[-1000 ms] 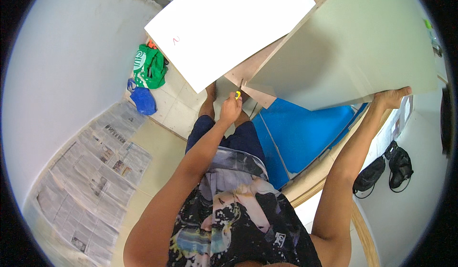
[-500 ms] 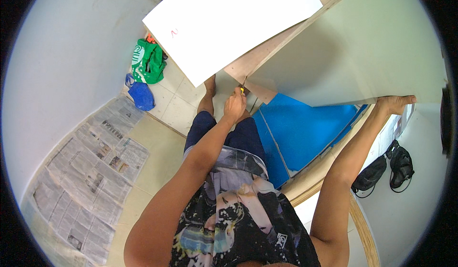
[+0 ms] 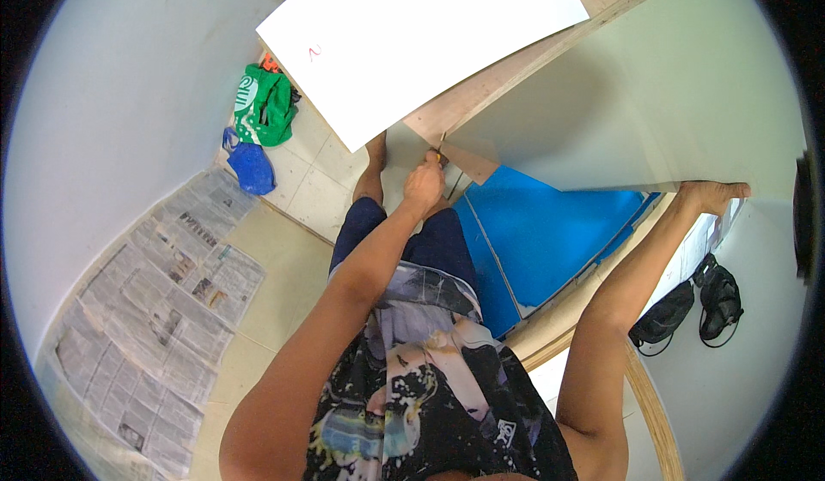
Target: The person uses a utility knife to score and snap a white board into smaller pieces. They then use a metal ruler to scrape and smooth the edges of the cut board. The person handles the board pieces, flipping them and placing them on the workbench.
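Left hand [image 3: 424, 185] closed around a small yellow-tipped tool [image 3: 441, 156], pressed to the near corner of the large pale panel [image 3: 653, 103], where a brown edge strip [image 3: 468, 107] meets it. Right hand [image 3: 710, 196] far right, fingers spread flat under the panel's near edge, gripping nothing else. White sheet [image 3: 421, 39] lying on the far left part of the panel. Blue boards [image 3: 541, 232] below, leaning. Green bag [image 3: 265, 107] and blue bag [image 3: 252, 167] on the tiled floor left, newspapers [image 3: 155, 309] spread nearer, black sandals [image 3: 687, 309] at right.
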`<act>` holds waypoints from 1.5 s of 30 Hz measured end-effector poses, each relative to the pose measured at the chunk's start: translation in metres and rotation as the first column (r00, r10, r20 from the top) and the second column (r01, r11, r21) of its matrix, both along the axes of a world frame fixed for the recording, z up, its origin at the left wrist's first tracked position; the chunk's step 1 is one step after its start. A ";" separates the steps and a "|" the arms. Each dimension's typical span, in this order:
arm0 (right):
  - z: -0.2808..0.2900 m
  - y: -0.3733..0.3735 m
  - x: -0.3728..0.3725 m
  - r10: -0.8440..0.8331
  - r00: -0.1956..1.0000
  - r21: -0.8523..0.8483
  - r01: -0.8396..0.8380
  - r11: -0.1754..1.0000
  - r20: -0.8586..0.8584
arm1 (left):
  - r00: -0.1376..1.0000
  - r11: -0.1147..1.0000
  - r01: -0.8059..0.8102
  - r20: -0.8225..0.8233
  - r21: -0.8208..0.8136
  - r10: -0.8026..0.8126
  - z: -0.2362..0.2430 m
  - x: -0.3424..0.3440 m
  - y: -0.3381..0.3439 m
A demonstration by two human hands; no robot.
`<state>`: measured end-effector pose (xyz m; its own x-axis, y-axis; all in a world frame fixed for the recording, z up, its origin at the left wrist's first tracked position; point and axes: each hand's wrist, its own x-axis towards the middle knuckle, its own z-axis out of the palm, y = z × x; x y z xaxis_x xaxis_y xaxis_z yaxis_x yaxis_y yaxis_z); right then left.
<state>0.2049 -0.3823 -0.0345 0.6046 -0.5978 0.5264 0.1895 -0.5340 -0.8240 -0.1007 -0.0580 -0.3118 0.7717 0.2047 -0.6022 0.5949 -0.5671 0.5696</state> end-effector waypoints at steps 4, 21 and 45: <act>0.001 -0.002 -0.003 -0.025 1.000 0.041 0.025 0.999 -0.002 | 0.999 1.000 0.029 -0.033 0.001 -0.029 -0.005 -0.001 0.000; 0.007 0.000 -0.030 -0.148 0.989 0.021 0.148 0.989 -0.014 | 0.995 0.995 0.097 0.013 0.035 -0.097 -0.015 -0.014 0.002; 0.016 0.011 -0.046 -0.204 0.977 0.026 0.203 0.979 0.059 | 0.989 0.987 0.150 -0.018 0.065 -0.149 0.011 -0.029 0.004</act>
<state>0.1590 -0.3713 -0.0186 0.4360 -0.7155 0.5459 0.1287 -0.5507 -0.8247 -0.1296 -0.0540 -0.3005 0.7886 0.1274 -0.6016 0.5079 -0.6864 0.5205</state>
